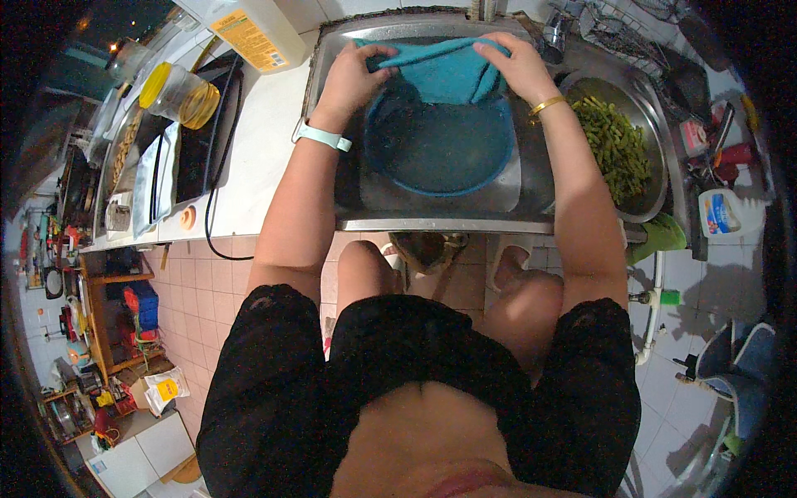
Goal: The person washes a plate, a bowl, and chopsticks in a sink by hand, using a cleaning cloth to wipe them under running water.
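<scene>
A teal cloth is stretched between my two hands over a stainless steel sink. My left hand pinches its left corner, and my right hand grips its upper right edge. The cloth's lower part hangs down at the far side of a round blue basin that stands in the sink. Cloudy water fills the basin. Whether the cloth's bottom edge touches the water is hard to tell.
Right of the basin, a metal bowl holds cut green vegetables. On the left counter are a yellow-lidded jar, a large labelled jug and a black cable. A green cloth drapes over the right front edge.
</scene>
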The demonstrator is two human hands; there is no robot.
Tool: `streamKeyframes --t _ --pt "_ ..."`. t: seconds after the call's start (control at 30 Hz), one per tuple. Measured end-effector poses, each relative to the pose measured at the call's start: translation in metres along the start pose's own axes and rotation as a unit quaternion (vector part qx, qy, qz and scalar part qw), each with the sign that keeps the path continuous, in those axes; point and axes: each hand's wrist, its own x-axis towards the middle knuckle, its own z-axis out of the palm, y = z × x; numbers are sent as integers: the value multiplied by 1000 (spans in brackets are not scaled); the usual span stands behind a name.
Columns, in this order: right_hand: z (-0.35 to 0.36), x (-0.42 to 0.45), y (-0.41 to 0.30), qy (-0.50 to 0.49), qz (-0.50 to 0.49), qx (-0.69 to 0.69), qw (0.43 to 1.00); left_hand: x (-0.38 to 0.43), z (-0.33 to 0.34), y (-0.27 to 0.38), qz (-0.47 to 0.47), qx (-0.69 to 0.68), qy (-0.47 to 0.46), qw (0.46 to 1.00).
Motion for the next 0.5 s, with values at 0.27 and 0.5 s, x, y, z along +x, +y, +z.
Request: streamKeyframes --t 0.27,0.5 --pt "29 -7 -22 54 273 574 770 -2 9 20 -109 -73 120 984" --pt "49 -5 -81 -55 238 581 777 -7 -8 53 -27 -119 -56 991"
